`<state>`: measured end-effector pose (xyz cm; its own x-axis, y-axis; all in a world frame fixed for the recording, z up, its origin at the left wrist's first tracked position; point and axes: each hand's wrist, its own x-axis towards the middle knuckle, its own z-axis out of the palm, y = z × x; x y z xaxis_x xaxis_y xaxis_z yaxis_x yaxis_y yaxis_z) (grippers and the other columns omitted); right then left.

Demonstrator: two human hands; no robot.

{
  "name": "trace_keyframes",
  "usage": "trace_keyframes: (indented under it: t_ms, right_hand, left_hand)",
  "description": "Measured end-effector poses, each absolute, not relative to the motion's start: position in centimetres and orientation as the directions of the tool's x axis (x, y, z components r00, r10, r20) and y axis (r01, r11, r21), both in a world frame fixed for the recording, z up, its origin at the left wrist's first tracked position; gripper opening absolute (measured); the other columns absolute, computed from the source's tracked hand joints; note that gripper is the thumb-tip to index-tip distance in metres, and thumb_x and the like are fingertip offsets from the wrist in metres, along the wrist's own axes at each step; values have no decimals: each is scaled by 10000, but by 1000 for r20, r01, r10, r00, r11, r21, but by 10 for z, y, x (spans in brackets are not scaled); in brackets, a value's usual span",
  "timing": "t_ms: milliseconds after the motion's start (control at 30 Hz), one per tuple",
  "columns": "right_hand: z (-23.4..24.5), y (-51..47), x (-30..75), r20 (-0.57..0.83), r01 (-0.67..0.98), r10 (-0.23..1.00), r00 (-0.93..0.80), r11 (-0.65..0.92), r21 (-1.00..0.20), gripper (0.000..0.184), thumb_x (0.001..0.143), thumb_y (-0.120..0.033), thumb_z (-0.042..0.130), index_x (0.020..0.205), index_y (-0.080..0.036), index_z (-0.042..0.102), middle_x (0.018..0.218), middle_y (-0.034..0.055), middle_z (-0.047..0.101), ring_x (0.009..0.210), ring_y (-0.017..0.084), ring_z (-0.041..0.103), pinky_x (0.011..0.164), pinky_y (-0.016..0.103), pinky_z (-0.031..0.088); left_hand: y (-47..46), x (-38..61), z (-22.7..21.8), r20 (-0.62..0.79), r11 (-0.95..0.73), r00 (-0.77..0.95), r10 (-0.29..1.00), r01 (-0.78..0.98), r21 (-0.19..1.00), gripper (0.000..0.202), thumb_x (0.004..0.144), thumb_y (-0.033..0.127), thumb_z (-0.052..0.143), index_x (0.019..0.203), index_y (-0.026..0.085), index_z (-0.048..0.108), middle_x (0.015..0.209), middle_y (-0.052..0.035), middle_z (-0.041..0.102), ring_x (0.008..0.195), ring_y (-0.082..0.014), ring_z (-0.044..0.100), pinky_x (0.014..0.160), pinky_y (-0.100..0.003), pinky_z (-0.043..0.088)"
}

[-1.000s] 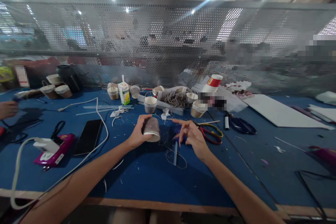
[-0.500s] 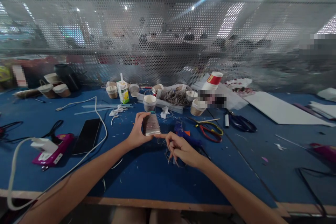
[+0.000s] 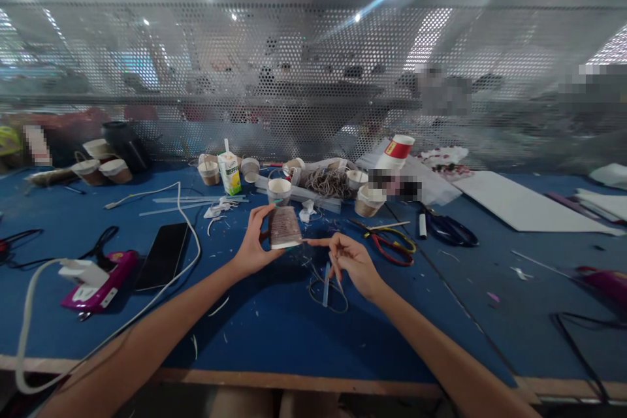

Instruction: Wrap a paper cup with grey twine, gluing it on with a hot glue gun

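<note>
My left hand [image 3: 255, 241] grips a paper cup [image 3: 285, 227] wound with rows of brown cord, its white rim turned toward me. My right hand [image 3: 355, 264] has the index finger stretched toward the cup's lower right edge, with the other fingers loosely bent and apart. Whether that fingertip touches the cup or a strand of cord, I cannot make out. Just below the right hand are a translucent stick [image 3: 326, 284] and a thin loop of cord [image 3: 345, 307].
Behind the hands are a white cup [image 3: 279, 191], a drink carton [image 3: 230, 173] and a heap of cord [image 3: 328, 183]. Red-and-yellow-handled scissors [image 3: 392, 248] and dark scissors [image 3: 453, 230] lie to the right. Left are a phone [image 3: 162, 256], a purple power strip [image 3: 100, 279] and a white cable [image 3: 196, 235].
My right hand has shifted a little right, away from the cup, and now covers the blue tool seen before. The cup has turned slightly and moved right in my left hand.
</note>
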<state>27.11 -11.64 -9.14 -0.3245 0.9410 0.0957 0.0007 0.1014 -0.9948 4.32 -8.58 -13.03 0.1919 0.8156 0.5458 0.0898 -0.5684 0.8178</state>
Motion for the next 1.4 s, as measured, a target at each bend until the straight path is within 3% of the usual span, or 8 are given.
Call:
trace_keyframes:
  t_ms: [200,333,500,600,700,1000,1233,1400]
  right_hand:
    - [-95,-110,279,114,58,979,-169,125,-990,113,578,-121,430,621,-216,388,930,34,715,325,48,395,396,268,464]
    - [-99,-107,283,258,113,966,2,256,-960,156,639,-136,458,738,-229,381,937,12,654,390,57,409,379,241,445]
    - [-93,-116,275,292,60,901,-320,327,-943,442,703,-189,572,1058,-298,334,1435,59,334,459,-1,424,403,192,460]
    - [-90,-122,267,244,139,856,-457,339,-930,642,723,-244,657,1239,-330,285,1474,106,207,508,-7,471,435,200,478]
    - [-90,-123,264,230,232,861,-453,363,-902,860,680,-273,739,1373,-331,233,1460,151,144,529,12,499,450,246,505]
    - [-99,-115,270,281,238,857,-432,409,-881,721,724,-254,720,1344,-305,355,1433,133,166,515,4,473,443,236,484]
    - [-112,-108,271,364,241,819,-443,500,-832,731,736,-162,654,1353,-328,299,1435,139,251,486,0,437,411,214,453]
    - [-105,-111,271,382,272,786,-486,552,-788,713,788,-175,602,1370,-349,229,1450,145,277,544,38,496,465,241,501]
  left_hand:
    - [-82,43,-133,543,-557,164,824,52,829,761,695,381,720,1346,274,341,1315,-119,293,1284,-300,397,926,-405,521]
    - [-80,44,-136,529,-534,171,831,-23,845,767,659,429,751,1294,266,352,1353,-122,280,1286,-288,409,969,-409,487]
    - [-84,52,-136,448,-414,255,857,-176,893,887,590,517,784,1267,260,272,1327,-157,391,1237,-299,473,972,-462,474]
    - [-89,56,-133,414,-354,334,847,-228,907,930,553,524,805,1254,263,253,1320,-165,438,1224,-301,497,994,-497,448]
    - [-92,59,-131,443,-362,376,814,-269,893,897,544,516,815,1228,268,291,1396,-169,364,1265,-312,464,1011,-502,434]
    - [-92,56,-136,416,-344,471,778,-235,909,844,570,489,810,1214,270,310,1325,-153,401,1235,-314,487,990,-486,450]
    - [-91,50,-133,443,-485,451,775,-24,874,795,644,297,762,1306,221,328,1374,-139,363,1333,-318,348,1117,-502,292]
    - [-88,48,-134,472,-546,390,791,101,832,792,637,167,703,1335,253,338,1351,-119,337,1298,-306,377,1024,-475,429]
